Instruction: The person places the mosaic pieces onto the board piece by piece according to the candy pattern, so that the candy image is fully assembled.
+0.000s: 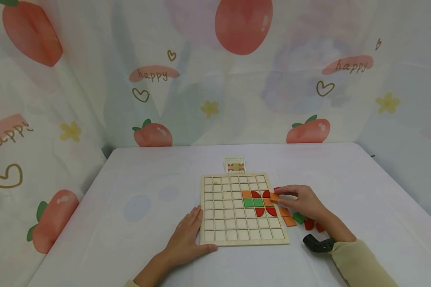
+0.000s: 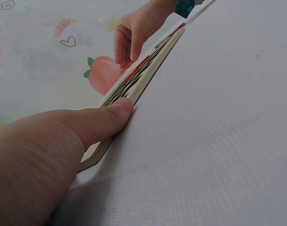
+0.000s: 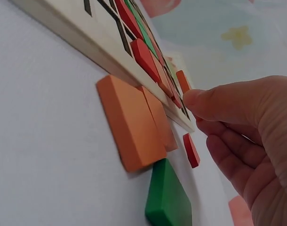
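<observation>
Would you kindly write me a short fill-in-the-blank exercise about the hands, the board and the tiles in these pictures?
1. The tile pinched by the right hand is coloured ____.
2. In the left wrist view, the left hand touches the edge of the board with its ____.
3. The board holds ____ green tiles.
4. In the head view, the loose tile just right of the two loose orange tiles is ____.

Missing words: orange; thumb; two; green.
</observation>
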The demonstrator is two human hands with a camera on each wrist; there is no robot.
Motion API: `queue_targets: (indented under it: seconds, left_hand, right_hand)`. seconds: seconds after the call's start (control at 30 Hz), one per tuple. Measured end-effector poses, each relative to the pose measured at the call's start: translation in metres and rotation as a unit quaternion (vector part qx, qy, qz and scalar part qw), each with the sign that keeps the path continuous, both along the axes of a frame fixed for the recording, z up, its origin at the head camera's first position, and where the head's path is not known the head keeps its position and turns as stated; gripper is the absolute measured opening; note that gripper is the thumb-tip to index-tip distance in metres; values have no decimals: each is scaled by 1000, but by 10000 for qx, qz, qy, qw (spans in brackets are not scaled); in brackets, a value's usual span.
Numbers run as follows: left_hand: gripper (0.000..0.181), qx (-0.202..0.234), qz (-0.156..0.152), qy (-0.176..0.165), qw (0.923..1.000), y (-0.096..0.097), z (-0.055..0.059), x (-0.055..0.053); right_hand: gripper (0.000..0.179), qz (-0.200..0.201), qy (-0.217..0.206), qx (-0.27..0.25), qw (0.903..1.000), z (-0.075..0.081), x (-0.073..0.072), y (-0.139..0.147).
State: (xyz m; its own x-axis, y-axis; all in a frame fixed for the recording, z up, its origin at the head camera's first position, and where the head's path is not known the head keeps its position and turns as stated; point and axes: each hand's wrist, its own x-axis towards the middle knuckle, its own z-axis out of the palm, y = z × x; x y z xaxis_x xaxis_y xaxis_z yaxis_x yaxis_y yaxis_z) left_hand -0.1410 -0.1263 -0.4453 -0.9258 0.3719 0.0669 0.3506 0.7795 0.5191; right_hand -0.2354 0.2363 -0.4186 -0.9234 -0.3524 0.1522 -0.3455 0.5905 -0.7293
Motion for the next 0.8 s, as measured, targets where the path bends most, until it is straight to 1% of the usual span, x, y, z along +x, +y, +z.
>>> queue_targets:
  seconds: [0.13, 0.23, 0.33, 0.5, 0.63, 0.8]
  left_hand:
    - [107, -22, -2, 32, 10000, 0, 0, 0]
    - [107, -49, 4, 47, 10000, 0, 0, 0]
    - [108, -55, 12, 46, 10000, 0, 0, 0]
    - [107, -20, 8, 45, 10000, 0, 0, 0]
    - [107, -1, 5, 49, 10000, 0, -1, 0]
    - [108, -36, 20, 39, 10000, 0, -2, 0]
  right_hand:
    - [30, 146, 236, -6, 9996, 0, -1, -5]
    - [30, 219, 255, -23, 9994, 0, 0, -10]
    - [30, 373, 270, -56, 9989, 1, -1, -14]
    - [29, 538, 400, -119, 9977, 2, -1, -20]
    - [28, 636, 468, -114, 9968, 3, 1, -25]
    - [30, 761, 448, -125, 9960, 4, 4, -32]
